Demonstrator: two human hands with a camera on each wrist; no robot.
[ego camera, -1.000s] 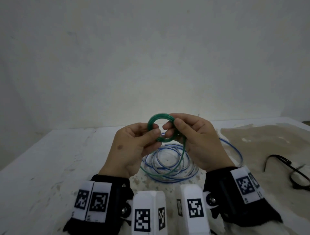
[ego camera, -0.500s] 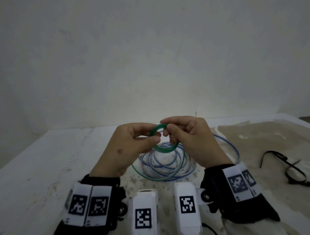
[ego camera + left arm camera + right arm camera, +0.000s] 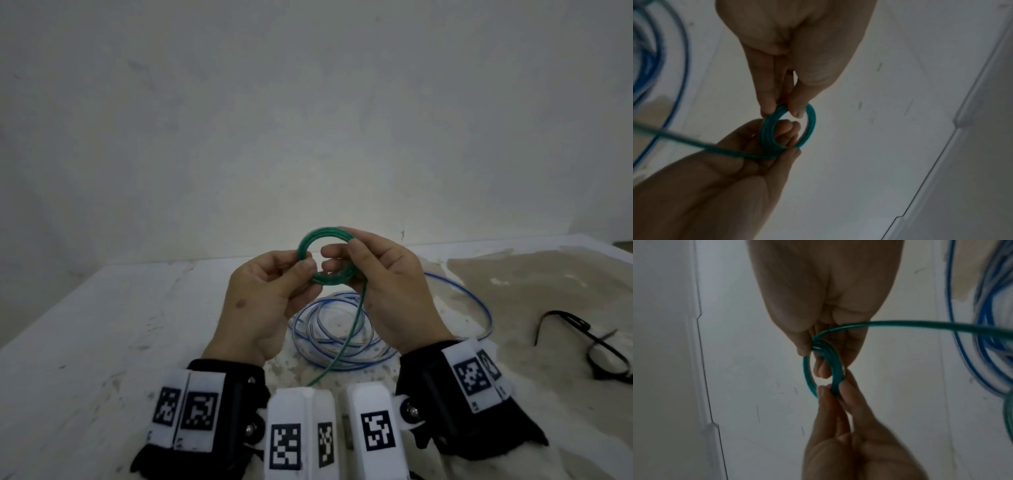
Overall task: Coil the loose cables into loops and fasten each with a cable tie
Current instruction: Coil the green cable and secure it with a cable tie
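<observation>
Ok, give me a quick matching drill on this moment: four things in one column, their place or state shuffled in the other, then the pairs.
1. green cable coil
2. blue cable
3. black cable ties
4. green tail

A. lying far right on the table
B. pinched between both hands
C. hanging loose, not yet wound
D. resting in loops on the table

Pairs: 1-B, 2-D, 3-A, 4-C

Setting: bare workroom or makeshift bench, type uncertain. Evidence: plain whitish wall (image 3: 308, 120), scuffed, stained white surface (image 3: 102, 325), loose blue cable (image 3: 342, 329) and black ties (image 3: 582, 339).
</observation>
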